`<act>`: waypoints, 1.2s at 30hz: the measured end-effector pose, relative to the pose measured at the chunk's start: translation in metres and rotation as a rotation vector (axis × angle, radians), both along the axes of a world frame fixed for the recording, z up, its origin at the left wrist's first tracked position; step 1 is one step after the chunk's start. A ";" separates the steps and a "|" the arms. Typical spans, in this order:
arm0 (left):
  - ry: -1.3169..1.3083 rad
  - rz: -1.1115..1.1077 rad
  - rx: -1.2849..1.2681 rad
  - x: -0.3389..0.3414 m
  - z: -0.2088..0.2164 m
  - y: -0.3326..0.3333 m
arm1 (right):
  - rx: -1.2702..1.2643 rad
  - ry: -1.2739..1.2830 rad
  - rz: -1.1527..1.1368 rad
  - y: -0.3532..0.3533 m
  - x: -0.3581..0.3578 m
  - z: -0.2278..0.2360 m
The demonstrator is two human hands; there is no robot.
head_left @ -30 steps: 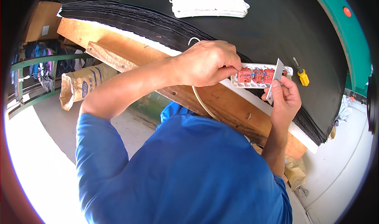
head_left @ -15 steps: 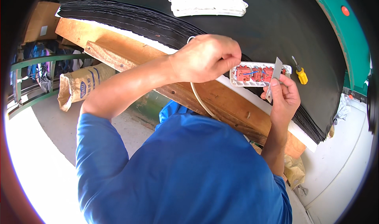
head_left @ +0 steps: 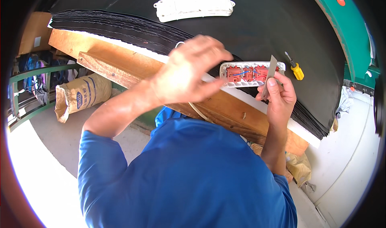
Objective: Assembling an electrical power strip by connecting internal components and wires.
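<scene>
An opened power strip (head_left: 238, 84) lies on the black sheeting, its white shell showing red socket blocks (head_left: 233, 74) and blue wires. My left hand (head_left: 183, 73) is at the strip's left end, blurred, with its fingers spread and nothing seen between them. At the right end, my right hand (head_left: 280, 97) pinches a thin flat metal blade (head_left: 272, 67), which points up across the strip. Whether these fingers also touch the shell cannot be made out. A pale cable (head_left: 199, 112) hangs in front of the bench below my left hand.
Farther off lies a long white cover (head_left: 195, 7). To the right is a screwdriver (head_left: 297, 72) with a yellow handle. Stacked black sheets (head_left: 120, 27) edge the wooden bench (head_left: 108, 65). A green metal frame (head_left: 341, 23) stands far right, a paper sack (head_left: 86, 93) on the left.
My left hand has opened from a pinch and drawn slightly back from the strip's end. My right hand keeps hold of the blade. The whole view has shifted a little.
</scene>
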State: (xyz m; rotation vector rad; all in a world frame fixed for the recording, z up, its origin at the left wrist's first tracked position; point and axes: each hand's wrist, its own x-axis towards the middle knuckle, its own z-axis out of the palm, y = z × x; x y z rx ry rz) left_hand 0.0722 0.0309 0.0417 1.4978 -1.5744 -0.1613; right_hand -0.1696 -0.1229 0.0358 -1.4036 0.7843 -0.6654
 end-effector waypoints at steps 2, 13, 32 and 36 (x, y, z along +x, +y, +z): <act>-0.043 -0.027 -0.007 -0.018 -0.006 -0.006 | 0.010 -0.005 0.002 -0.001 -0.003 0.001; 0.013 -0.022 0.083 -0.028 -0.024 -0.016 | -0.141 0.357 0.330 0.002 -0.091 0.032; 0.053 -0.005 0.100 -0.027 -0.028 -0.012 | -0.626 0.556 0.319 0.033 -0.042 0.048; 0.062 -0.019 0.069 -0.026 -0.029 -0.012 | -0.773 0.394 0.354 0.034 0.009 0.037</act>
